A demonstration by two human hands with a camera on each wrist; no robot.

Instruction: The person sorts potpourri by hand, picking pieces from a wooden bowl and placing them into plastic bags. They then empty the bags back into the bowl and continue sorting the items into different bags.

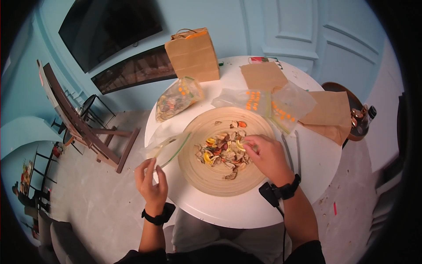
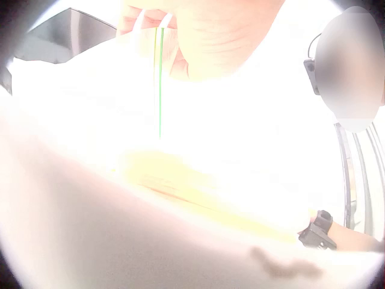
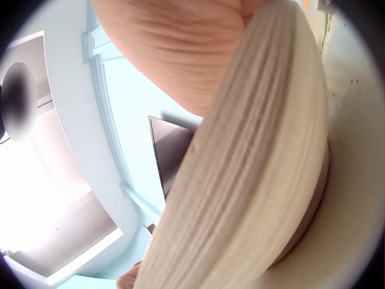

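Observation:
A wide, shallow wooden bowl (image 1: pixel 198 180) holds a loose heap of dried petals and slices (image 1: pixel 224 152) in brown, yellow and red. My left hand (image 1: pixel 151 185), left of the bowl, pinches the edge of a clear zip bag (image 1: pixel 160 147); its green zip strip (image 2: pixel 160 90) runs down from the fingers in the left wrist view. Over the bowl's right side, my right hand (image 1: pixel 268 158) has thumb and forefinger at a pale yellow dried citrus slice (image 1: pixel 239 145). In the right wrist view the bowl's wall (image 3: pixel 246 150) hides those fingertips.
Metal tongs (image 1: pixel 289 152) lie right of the bowl. Behind it are a filled zip bag (image 1: pixel 176 103), orange-dotted clear bags (image 1: pixel 235 99), flat brown paper (image 1: pixel 327 114) and a standing paper bag (image 1: pixel 193 55). The white table's edge (image 1: pixel 220 222) curves close before me.

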